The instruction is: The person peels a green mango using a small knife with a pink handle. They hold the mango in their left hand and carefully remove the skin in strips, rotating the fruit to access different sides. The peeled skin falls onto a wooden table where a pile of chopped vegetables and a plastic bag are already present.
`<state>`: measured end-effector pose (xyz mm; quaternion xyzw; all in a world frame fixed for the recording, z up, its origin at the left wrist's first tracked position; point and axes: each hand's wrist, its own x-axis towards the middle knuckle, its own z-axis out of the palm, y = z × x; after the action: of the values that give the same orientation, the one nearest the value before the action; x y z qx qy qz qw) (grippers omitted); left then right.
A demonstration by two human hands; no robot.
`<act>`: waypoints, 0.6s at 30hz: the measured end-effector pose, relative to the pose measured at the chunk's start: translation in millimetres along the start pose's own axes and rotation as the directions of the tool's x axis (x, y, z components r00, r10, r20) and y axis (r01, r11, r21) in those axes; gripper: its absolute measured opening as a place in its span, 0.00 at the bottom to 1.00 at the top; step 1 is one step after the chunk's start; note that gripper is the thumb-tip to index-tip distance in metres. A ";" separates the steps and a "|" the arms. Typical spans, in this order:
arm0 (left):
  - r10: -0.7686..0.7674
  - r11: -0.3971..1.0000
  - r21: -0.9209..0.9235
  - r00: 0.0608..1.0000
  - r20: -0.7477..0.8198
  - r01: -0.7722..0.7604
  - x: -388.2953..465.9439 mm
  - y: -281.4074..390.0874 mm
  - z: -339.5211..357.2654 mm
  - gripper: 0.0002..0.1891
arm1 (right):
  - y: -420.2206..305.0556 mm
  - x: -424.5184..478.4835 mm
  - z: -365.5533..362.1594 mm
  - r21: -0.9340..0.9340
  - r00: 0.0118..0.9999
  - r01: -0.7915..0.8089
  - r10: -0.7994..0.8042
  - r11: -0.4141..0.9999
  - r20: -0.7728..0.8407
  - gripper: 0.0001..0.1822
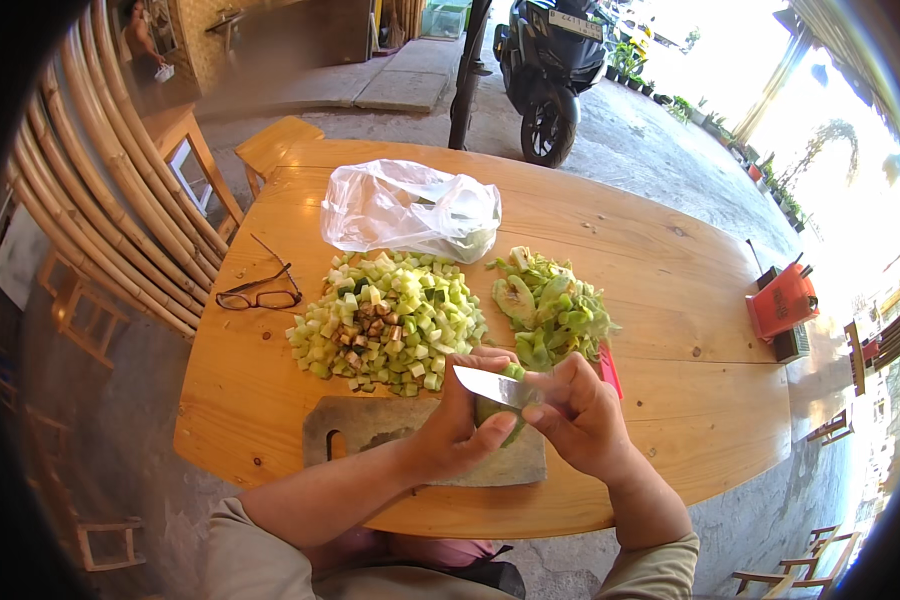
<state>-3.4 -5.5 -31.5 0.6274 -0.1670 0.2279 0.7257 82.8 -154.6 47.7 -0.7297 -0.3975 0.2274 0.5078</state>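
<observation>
My left hand (469, 427) grips a green vegetable (487, 409), mostly hidden by the fingers and blade. In my right hand (581, 420) is a knife (495, 386), its broad blade lying across the vegetable and pointing left. Both hands are above a worn wooden cutting board (375, 424) with a slot handle at its left. Just beyond the board rises a heap of diced pale-green vegetable (420, 322), with some brown cubes on top. To its right lies a pile of green peelings (551, 311). A pink-red object (609, 371) shows partly behind my right hand.
A white plastic bag (409, 206) with something green inside sits at the far side of the wooden table (690, 315). Eyeglasses (259, 298) lie left of the heap. A red container (780, 304) stands near the right edge. Beyond the table are a parked scooter (547, 82) and a person (141, 41).
</observation>
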 end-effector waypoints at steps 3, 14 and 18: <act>-0.054 0.999 -0.012 0.997 -0.055 0.053 -2.0 2.3 2.4 0.25 | -4.2 3.6 -6.2 -0.017 0.995 -0.060 0.061 0.998 0.075 0.16; -0.065 0.994 -0.087 0.998 0.020 0.067 3.7 12.5 -4.8 0.25 | 5.3 2.2 -23.4 0.304 0.950 -0.183 0.089 0.935 0.299 0.16; -0.065 0.995 -0.075 0.997 0.038 0.068 3.1 13.2 -3.3 0.25 | 14.8 -0.4 -16.6 0.388 0.970 -0.124 0.029 0.913 0.241 0.16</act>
<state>-8.1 -0.5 -19.3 0.6084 -0.1675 0.1859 0.7532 99.9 -166.7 40.3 -0.5941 -0.3695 0.4066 0.5875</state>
